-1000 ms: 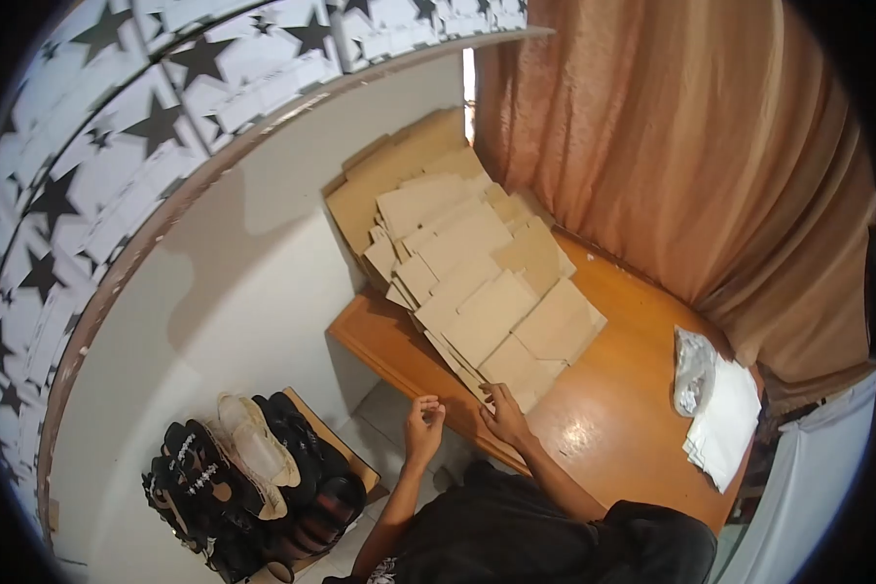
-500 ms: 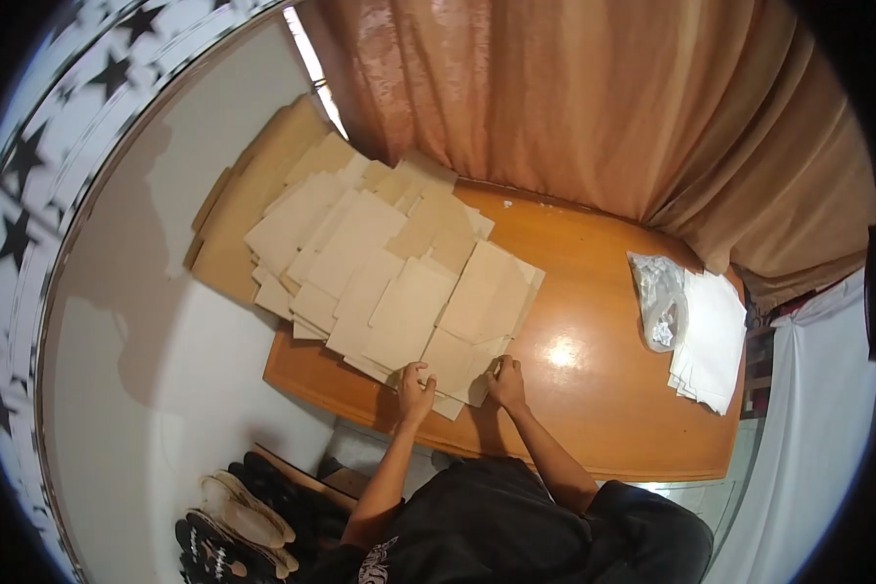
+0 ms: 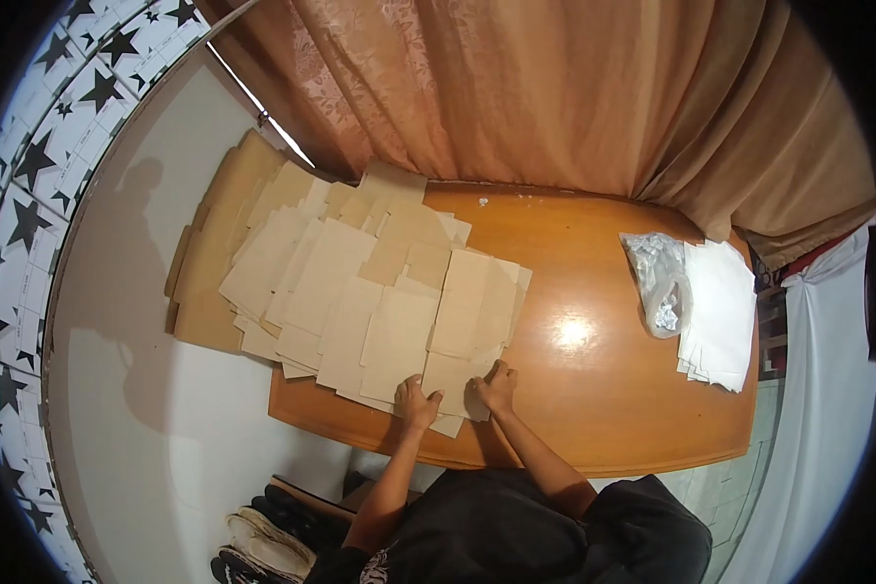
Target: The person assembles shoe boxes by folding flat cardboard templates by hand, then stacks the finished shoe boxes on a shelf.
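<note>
A flat brown cardboard piece (image 3: 472, 311) lies at the right end of a spread of overlapping brown pieces (image 3: 326, 277). Its near part (image 3: 450, 382) is between my two hands. My left hand (image 3: 419, 403) is closed at the near left edge, with the thumb towards the middle. At the right edge, my right hand (image 3: 496, 388) pinches the same piece, fingers bent. The undersides of the fingers are partly hidden. Another brown piece (image 3: 397, 336) lies just left of it, under or beside its edge.
The pieces rest on a polished wooden table (image 3: 594, 409). A clear plastic bag (image 3: 657, 282) and a stack of white sheets (image 3: 718, 311) sit at the right. Curtains (image 3: 516, 88) hang behind, a wall (image 3: 117, 321) is at left, and shoes (image 3: 263, 545) stand on the floor.
The camera view has turned slightly, shifting the whole scene. Both hands stay at the near edges of the same cardboard piece, the right hand now a little closer to the left.
</note>
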The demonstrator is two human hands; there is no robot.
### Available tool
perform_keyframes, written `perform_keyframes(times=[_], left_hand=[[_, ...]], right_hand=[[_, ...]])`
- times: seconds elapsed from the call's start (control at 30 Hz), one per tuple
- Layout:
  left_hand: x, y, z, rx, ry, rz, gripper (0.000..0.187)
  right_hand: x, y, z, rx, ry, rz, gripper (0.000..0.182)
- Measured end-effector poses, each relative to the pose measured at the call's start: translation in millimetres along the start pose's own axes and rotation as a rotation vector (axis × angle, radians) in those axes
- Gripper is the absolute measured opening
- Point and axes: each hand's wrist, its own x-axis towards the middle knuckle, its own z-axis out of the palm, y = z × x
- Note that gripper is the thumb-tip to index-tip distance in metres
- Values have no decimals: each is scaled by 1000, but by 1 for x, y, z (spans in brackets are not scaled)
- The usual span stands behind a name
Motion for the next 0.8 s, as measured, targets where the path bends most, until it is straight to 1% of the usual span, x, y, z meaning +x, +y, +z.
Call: perform_keyframes(times=[0.03, 0.07, 0.1, 0.13, 0.17, 0.2, 0.23, 0.27, 0.3, 0.33, 0.37, 0.4, 0.43, 0.47, 0.5, 0.57, 0.6, 0.67, 0.7, 0.73, 0.8], left_hand=[[1, -2, 4, 109, 31, 51, 44], [4, -5, 5, 101, 32, 57, 44], [8, -10, 7, -29, -18, 0, 36], [12, -13, 7, -159, -70, -55, 27], [11, -16, 6, -168, -72, -41, 27], [9, -16, 3, -236, -57, -3, 21], [11, -13, 0, -305, -42, 40, 15], [10, -11, -2, -314, -42, 66, 15], [6, -3, -10, -393, -102, -36, 14], [3, 5, -17, -474, -164, -141, 14], [6, -3, -9, -559, -156, -122, 11], [4, 2, -13, -572, -159, -105, 11], [1, 7, -22, -695, -199, -107, 10], [-2, 12, -33, -814, -240, -109, 10], [-5, 17, -41, -820, -243, -100, 10], [-11, 30, -56, -959, -244, -16, 10], [-12, 35, -60, -965, -249, -9, 10], [-14, 47, -70, -969, -218, 120, 11], [-14, 53, -76, -975, -223, 121, 11], [-15, 58, -81, -1010, -221, 156, 12], [-18, 71, -92, -1048, -227, 186, 12]], right_hand=[[-1, -3, -3, 1, 42, 23, 67], [-2, -6, -7, 0, 84, 44, 64], [3, -3, -10, -3, 95, 40, 64], [11, 3, -13, 68, 55, 51, 61], [16, 11, -16, 142, 18, 63, 59], [17, 12, -22, 144, 39, 57, 59], [18, 12, -28, 363, -15, 69, 56], [17, 11, -31, 584, -71, 74, 53], [14, 6, -36, 591, -49, 59, 53], [11, 2, -41, 681, -83, 31, 49], [8, -1, -49, 765, -120, 2, 45], [2, -7, -62, 761, -104, -12, 45], [-6, -18, -78, 730, -148, 58, 45], [-16, -32, -93, 700, -194, 129, 46], [-27, -42, -104, 700, -185, 123, 46], [-47, -50, -119, 568, -239, 69, 57], [-50, -46, -119, 567, -229, 66, 57], [-55, -36, -118, 589, -160, 87, 68], [-58, -29, -119, 679, -182, 138, 76], [-61, -20, -124, 673, -176, 142, 76], [-79, -22, -143, 1155, -313, 53, 73]])
